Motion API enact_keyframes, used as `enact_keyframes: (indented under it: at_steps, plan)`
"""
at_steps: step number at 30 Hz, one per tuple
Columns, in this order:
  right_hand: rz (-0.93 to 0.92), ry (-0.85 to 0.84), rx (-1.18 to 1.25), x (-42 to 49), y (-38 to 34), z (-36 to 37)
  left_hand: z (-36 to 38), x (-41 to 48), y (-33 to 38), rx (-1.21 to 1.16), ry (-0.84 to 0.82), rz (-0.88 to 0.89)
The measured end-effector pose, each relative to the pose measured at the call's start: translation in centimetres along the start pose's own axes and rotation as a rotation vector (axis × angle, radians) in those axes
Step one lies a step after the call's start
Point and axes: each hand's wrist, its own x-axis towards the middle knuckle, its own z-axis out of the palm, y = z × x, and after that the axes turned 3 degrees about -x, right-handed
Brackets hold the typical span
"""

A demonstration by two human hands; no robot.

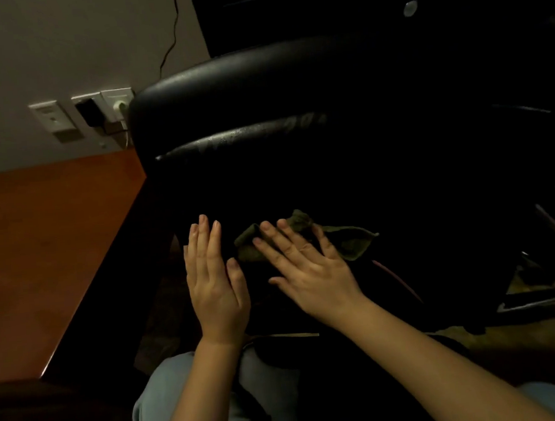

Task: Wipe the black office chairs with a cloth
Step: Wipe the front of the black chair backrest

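**Right hand pressing cloth flat on black chair**

The black chair [260,88] is filling the middle and right of the view, its glossy padded roll running from 9 to 1 o'clock. The olive-green cloth [351,242] is lying crumpled on the chair's dark surface, just below the middle of the view.

The right hand [311,274] is pressing on the cloth with its palm down. Its fingers are lying straight and slightly apart, covering the cloth's left half. The cloth's free corner is sticking out at 3 o'clock of the hand.

The left hand [213,281] is resting flat on the chair at 9 o'clock of the cloth, fingers straight and close together, holding nothing. Its thumb is lying just beside the cloth's edge; contact cannot be told.

A reddish-brown desk [49,245] is showing at 9 o'clock of the chair. Wall sockets [53,118] are sitting at 10 o'clock, one carrying a black plug [87,112]. A thin cable [169,36] is hanging down the wall at 11 o'clock. Light blue jeans [171,401] are showing at 6 o'clock.
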Motion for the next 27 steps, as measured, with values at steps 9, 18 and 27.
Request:
enact_keyframes:
  at_steps: [9, 18, 27]
  plan:
    - [0.213, 0.019, -0.153, -9.4, 9.4, -1.9, 4.2, 0.5, 3.9, -0.023, -0.021, 0.109]
    - [0.539, -0.05, -0.23, -17.3, 12.0, -5.8, 8.0, 0.8, 5.0, -0.113, -0.116, 0.196]
    - [0.72, -0.091, -0.171, -18.2, 10.7, -8.3, 10.0, 1.5, 5.9, -0.237, -0.195, 0.255]
